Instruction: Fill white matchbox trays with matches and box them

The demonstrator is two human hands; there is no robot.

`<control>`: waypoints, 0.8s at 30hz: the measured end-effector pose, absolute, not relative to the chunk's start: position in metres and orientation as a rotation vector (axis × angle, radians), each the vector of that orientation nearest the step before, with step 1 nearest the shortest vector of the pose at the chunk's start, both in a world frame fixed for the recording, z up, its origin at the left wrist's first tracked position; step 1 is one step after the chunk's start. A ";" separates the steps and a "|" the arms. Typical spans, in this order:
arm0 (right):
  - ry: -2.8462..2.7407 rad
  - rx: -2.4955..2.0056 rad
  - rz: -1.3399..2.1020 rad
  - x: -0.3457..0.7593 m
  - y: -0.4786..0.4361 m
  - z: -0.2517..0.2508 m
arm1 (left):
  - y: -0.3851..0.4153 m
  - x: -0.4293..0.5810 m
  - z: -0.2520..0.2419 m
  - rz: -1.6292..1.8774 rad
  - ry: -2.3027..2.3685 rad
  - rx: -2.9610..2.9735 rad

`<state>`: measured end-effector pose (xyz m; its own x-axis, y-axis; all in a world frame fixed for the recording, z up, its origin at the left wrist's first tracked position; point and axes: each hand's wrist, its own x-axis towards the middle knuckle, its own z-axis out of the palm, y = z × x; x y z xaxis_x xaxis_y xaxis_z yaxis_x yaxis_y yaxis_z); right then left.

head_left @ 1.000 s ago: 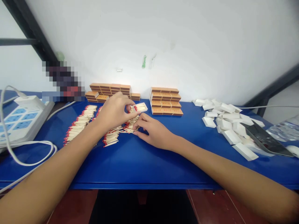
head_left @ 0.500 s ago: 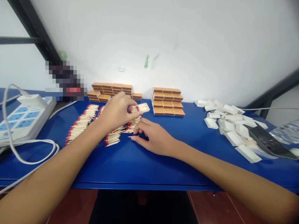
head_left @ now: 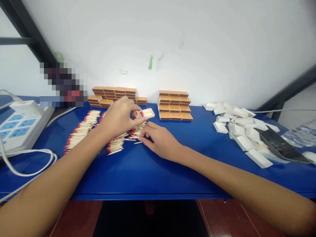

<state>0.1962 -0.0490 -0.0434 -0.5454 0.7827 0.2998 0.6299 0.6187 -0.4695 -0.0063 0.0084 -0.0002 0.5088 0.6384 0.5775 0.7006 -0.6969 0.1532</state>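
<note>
While the left hand pinches a small white tray by its left end, thumb and fingers closed on it, the right hand is just below and nearer the person, its thumb and forefinger drawn close together. The tray is above the heaped matches, its open side facing up; its long axis runs left to right, the right end slanting slightly away. Inside it, red match heads lie toward the left. By the right thumb, a single match lies nearly crosswise, head pointing left; whether those fingers grip it cannot be told.
</note>
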 end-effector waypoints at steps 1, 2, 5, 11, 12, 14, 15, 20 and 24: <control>-2.366 -1.125 0.424 0.198 -0.049 -0.043 | 0.009 -0.006 0.000 -0.948 -1.175 -2.640; -2.371 -1.131 0.430 0.200 -0.049 -0.042 | 0.009 -0.006 0.000 -0.951 -1.177 -2.639; -2.414 -1.103 0.476 0.209 -0.049 -0.039 | 0.009 -0.006 0.000 -0.945 -1.175 -2.645; -2.502 -1.091 0.540 0.229 -0.050 -0.029 | 0.007 -0.005 0.001 -0.928 -1.169 -2.653; -2.511 -1.083 0.551 0.231 -0.050 -0.028 | 0.007 -0.005 0.002 -0.929 -1.172 -2.653; -2.523 -1.067 0.570 0.235 -0.050 -0.024 | 0.007 -0.005 0.002 -0.931 -1.171 -2.658; -2.526 -1.064 0.579 0.237 -0.050 -0.023 | 0.007 -0.005 0.002 -0.933 -1.170 -2.662; -2.582 -1.038 0.621 0.248 -0.047 -0.017 | 0.007 -0.005 0.002 -0.935 -1.184 -2.662; -2.609 -1.019 0.651 0.251 -0.046 -0.018 | 0.006 -0.005 0.001 -0.908 -1.184 -2.668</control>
